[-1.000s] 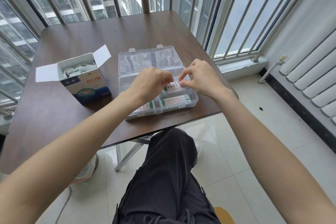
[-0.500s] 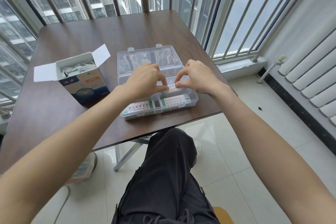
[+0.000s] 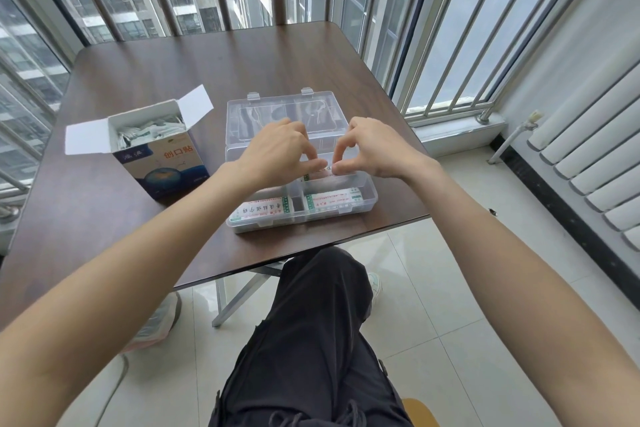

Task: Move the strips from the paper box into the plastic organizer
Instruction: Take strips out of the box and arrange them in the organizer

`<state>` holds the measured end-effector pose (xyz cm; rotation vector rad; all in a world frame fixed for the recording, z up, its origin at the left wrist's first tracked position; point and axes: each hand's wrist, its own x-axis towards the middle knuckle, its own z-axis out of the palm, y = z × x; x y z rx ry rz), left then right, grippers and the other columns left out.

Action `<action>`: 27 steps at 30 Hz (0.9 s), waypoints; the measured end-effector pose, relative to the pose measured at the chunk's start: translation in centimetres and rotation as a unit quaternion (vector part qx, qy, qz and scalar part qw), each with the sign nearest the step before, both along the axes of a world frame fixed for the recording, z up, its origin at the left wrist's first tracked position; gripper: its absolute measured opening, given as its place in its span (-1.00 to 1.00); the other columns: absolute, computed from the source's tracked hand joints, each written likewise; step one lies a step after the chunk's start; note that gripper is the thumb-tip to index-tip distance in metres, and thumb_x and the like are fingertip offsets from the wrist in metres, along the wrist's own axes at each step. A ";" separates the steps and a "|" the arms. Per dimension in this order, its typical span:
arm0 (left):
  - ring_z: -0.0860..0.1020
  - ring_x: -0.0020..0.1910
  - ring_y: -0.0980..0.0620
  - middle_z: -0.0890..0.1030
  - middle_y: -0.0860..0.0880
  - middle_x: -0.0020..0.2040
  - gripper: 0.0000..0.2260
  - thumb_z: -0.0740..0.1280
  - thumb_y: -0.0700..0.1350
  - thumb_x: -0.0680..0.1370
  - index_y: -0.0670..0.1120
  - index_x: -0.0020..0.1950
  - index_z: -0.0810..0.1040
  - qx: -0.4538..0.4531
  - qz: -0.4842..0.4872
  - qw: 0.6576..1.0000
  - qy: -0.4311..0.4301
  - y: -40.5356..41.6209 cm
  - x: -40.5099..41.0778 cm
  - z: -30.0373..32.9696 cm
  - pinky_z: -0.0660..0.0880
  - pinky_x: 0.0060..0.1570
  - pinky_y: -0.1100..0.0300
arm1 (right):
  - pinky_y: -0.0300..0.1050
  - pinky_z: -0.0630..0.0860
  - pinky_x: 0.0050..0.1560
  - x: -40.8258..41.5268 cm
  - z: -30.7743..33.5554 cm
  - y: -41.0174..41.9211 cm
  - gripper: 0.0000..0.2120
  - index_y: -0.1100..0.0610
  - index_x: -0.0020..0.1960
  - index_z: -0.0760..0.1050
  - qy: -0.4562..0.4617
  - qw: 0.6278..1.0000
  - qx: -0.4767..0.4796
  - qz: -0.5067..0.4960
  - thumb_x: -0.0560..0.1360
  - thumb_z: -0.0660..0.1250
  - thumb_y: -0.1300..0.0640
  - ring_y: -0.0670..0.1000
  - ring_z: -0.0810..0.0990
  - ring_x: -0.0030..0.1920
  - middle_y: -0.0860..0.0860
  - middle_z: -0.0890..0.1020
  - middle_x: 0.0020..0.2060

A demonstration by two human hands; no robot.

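Moved: both hands sit a bit farther back over the clear box than a moment ago, and more of the front strips shows now.
Left hand (image 3: 280,149): it is curled, with the fingers bent down; the fingertips (image 3: 317,165) press on a strip in the back right part of the plastic organizer.
Right hand (image 3: 372,149): it is curled too; the thumb and first finger make a small ring, and their tips pinch the same strip from the other side.
Held strip (image 3: 327,170): white with a bit of green at one end; it lies low in its slot, mostly hidden under the fingers. Both hands are closed on it, tip almost to tip.
Plastic organizer (image 3: 369,199): clear, with its lid flipped open and lying flat behind it; it sits near the front edge of the table.
Front left strips (image 3: 263,211): white with red letters and a green end, lying flat in the front left slot.
Front right strips (image 3: 332,201): the same kind, lying flat in the front right slot.
Paper box (image 3: 162,159): blue and white, standing up to the left of the organizer, apart from it; its flaps are open and white wrapped strips fill the top.
Table (image 3: 207,55): dark brown wood, beside tall window bars.
Person: sits with dark trousers under the table edge.
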<state>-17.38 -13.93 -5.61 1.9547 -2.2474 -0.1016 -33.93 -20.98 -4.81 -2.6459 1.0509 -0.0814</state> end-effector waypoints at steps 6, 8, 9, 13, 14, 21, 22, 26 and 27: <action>0.38 -0.05 0.04 0.44 0.04 -0.10 -0.54 0.17 0.37 0.45 0.08 -0.04 0.68 0.004 -0.010 1.000 -0.015 0.3 -0.4 0.0 0.26 -0.08 0.19 | -0.12 0.31 -0.08 -1.3 0.0 -0.1 -0.72 0.05 -0.03 0.66 -0.022 0.997 -0.020 -0.066 0.52 0.28 -0.11 -0.01 0.43 0.01 -0.04 0.43 -0.09; 0.37 -0.05 0.05 0.42 0.05 -0.11 -0.54 0.21 0.39 0.41 0.08 -0.04 0.68 0.006 -0.013 1.000 -0.007 0.4 -0.3 -0.1 0.25 -0.08 0.20 | -0.12 0.31 -0.07 -1.4 -0.3 0.1 -0.70 0.10 -0.08 0.67 -0.002 0.996 -0.039 -0.079 0.55 0.24 -0.06 0.04 0.43 0.07 -0.04 0.41 -0.08; 0.37 -0.05 0.05 0.42 0.05 -0.11 -0.54 0.22 0.39 0.40 0.08 -0.04 0.68 0.004 -0.015 1.000 -0.006 0.5 -0.3 -0.1 0.23 -0.09 0.21 | -0.11 0.31 -0.08 -1.4 -0.5 0.3 -0.68 0.13 -0.12 0.67 0.004 0.996 -0.040 -0.083 0.55 0.24 -0.04 0.06 0.44 0.07 -0.03 0.42 -0.08; 0.35 -0.05 0.06 0.47 0.02 -0.06 -0.52 0.25 0.38 0.38 0.06 0.02 0.67 -0.001 -0.014 1.000 -0.003 0.5 -0.1 -0.3 0.21 -0.10 0.22 | -0.12 0.31 -0.14 -0.9 -0.7 1.1 -0.75 0.15 -0.17 0.67 -0.007 0.995 -0.036 -0.094 0.52 0.28 0.04 0.07 0.49 0.01 0.03 0.46 -0.05; 0.35 -0.05 0.06 0.47 0.02 -0.05 -0.51 0.25 0.38 0.39 0.05 0.03 0.67 0.000 -0.015 1.000 -0.004 0.6 0.0 -0.3 0.23 -0.09 0.21 | -0.12 0.31 -0.15 -1.0 -0.6 1.2 -0.77 0.14 -0.16 0.67 -0.014 0.994 -0.038 -0.100 0.51 0.30 0.05 0.07 0.50 0.00 0.03 0.48 -0.04; 0.39 -0.01 0.03 0.40 0.05 -0.09 -0.51 0.24 0.37 0.39 0.04 0.04 0.66 0.014 -0.018 1.000 -0.001 0.6 -0.1 -0.1 0.35 -0.03 0.15 | -0.07 0.38 -0.07 -0.7 -0.6 1.9 -0.72 0.16 -0.06 0.66 0.004 0.990 -0.078 -0.113 0.53 0.26 0.00 0.10 0.47 0.08 0.06 0.50 0.04; 0.39 -0.01 0.04 0.40 0.05 -0.09 -0.51 0.24 0.37 0.39 0.04 0.05 0.66 0.012 -0.019 1.000 -0.002 0.6 -0.2 -0.1 0.35 -0.04 0.15 | -0.06 0.39 -0.05 -0.7 -0.6 2.0 -0.72 0.17 -0.05 0.65 0.006 0.990 -0.080 -0.112 0.54 0.26 0.00 0.10 0.47 0.08 0.06 0.50 0.05; 0.40 0.01 0.03 0.45 0.04 -0.07 -0.52 0.26 0.37 0.39 0.06 0.06 0.66 0.004 -0.020 1.000 0.003 0.7 -0.1 -0.1 0.34 -0.05 0.16 | -0.07 0.42 -0.13 -1.2 -0.6 1.8 -0.71 0.19 -0.14 0.66 0.000 0.989 -0.071 -0.127 0.52 0.28 0.01 0.11 0.53 -0.01 0.06 0.56 -0.01; 0.41 0.03 0.03 0.47 0.03 -0.04 -0.53 0.26 0.37 0.39 0.07 0.06 0.66 0.000 -0.021 1.000 0.002 0.8 -0.1 -0.1 0.35 -0.03 0.16 | -0.06 0.46 -0.15 -1.4 -0.7 1.7 -0.69 0.21 -0.17 0.66 -0.001 0.989 -0.062 -0.131 0.52 0.28 0.01 0.11 0.55 -0.05 0.08 0.60 -0.04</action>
